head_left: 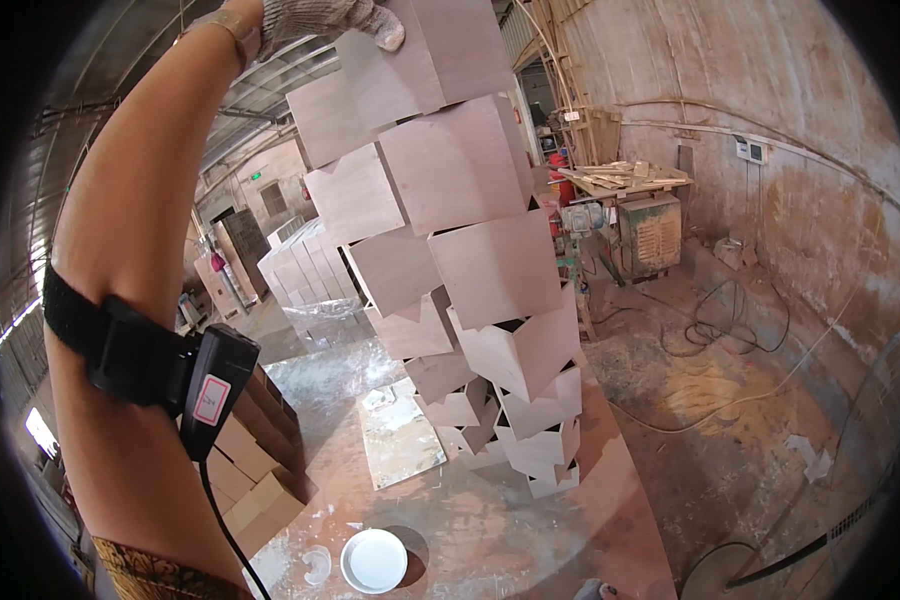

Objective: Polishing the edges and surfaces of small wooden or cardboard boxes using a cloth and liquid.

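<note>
left hand: my left hand (320, 20), in a grey knitted glove, is raised to the top edge of the view, against the uppermost box (400, 78).
fingers: one covered tip lies on that box's face; the rest are cut off or hidden, so i cannot tell whether they are apart or clamped.
right hand: outside the view; i cannot tell how its fingers stand.
stack: the tall pile of pale pinkish boxes (455, 165) stands in front of me on the worktable (470, 540), the boxes staggered and turned at differing angles.
forearm: a black strap (125, 345) circles it, carrying a small black device (225, 375) with a cable.
board: a white-smeared board (402, 440) lies flat, just left of the stack's foot.
bowl: a round white bowl (374, 586) sits near my edge of the table, a clear shallow dish (317, 566) just beside it.
left side: brown cartons (260, 475) stand by the table; a plastic-wrapped pile (315, 270) stands farther back.
right side: wood strips (630, 178) lie by the stained wall (750, 75).
</note>
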Demonstrator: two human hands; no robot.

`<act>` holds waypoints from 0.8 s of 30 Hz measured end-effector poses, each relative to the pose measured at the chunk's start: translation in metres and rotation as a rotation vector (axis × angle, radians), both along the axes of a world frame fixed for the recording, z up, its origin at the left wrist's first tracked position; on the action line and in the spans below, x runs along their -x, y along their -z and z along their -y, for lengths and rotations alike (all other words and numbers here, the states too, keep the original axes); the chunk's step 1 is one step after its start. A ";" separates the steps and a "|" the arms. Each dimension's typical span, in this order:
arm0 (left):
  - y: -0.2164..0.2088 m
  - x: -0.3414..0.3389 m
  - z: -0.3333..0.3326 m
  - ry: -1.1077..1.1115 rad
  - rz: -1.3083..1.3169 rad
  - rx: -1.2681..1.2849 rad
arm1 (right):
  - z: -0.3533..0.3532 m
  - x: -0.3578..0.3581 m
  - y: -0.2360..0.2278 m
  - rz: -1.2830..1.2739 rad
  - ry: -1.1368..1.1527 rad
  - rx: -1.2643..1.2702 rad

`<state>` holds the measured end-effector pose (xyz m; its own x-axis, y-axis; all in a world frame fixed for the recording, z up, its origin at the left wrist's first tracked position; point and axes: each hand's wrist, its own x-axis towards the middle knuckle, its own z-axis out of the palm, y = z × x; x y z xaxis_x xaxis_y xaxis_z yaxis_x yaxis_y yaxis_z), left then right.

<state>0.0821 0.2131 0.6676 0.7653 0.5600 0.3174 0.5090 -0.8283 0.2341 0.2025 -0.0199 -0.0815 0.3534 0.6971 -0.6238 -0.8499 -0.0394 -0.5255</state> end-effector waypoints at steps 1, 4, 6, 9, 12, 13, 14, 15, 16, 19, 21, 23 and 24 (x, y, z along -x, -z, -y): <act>0.001 -0.003 -0.001 -0.121 -0.091 -0.352 | -0.001 0.000 0.000 0.001 -0.001 0.003; -0.008 -0.003 -0.007 -0.217 -0.188 -0.631 | 0.000 0.001 -0.001 -0.001 0.000 -0.001; 0.000 -0.008 -0.001 -0.185 -0.191 -0.552 | 0.000 0.000 -0.001 -0.003 0.007 0.004; 0.014 -0.017 0.019 -0.204 -0.191 -0.612 | 0.002 -0.002 -0.003 -0.001 0.018 0.003; 0.010 -0.010 0.006 -0.139 -0.171 -0.369 | 0.000 0.001 -0.003 -0.001 -0.005 0.002; 0.010 -0.009 0.005 -0.224 -0.208 -0.491 | -0.002 0.004 -0.003 -0.002 -0.017 0.001; 0.012 -0.014 0.008 -0.293 -0.241 -0.614 | 0.000 0.003 -0.002 0.000 -0.009 0.002; 0.013 -0.016 0.008 -0.291 -0.237 -0.616 | 0.001 0.003 -0.002 -0.002 -0.005 -0.001; 0.014 -0.017 0.007 -0.236 -0.208 -0.573 | -0.001 0.003 -0.002 -0.002 0.000 -0.001; 0.015 -0.018 0.010 -0.162 -0.186 -0.461 | -0.002 0.002 -0.004 0.003 0.005 -0.001; 0.014 -0.017 0.006 -0.132 -0.163 -0.400 | 0.000 0.002 -0.005 0.005 0.005 -0.001; 0.013 -0.018 0.003 -0.104 -0.157 -0.372 | -0.001 0.000 -0.006 0.005 0.007 -0.005; 0.012 -0.018 0.002 -0.073 -0.150 -0.347 | 0.000 0.000 -0.006 0.008 0.007 -0.004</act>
<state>0.0998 0.2109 0.6552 0.7797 0.4936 0.3852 0.5767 -0.8058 -0.1348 0.2026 -0.0199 -0.0751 0.3633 0.6970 -0.6183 -0.8461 -0.0310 -0.5321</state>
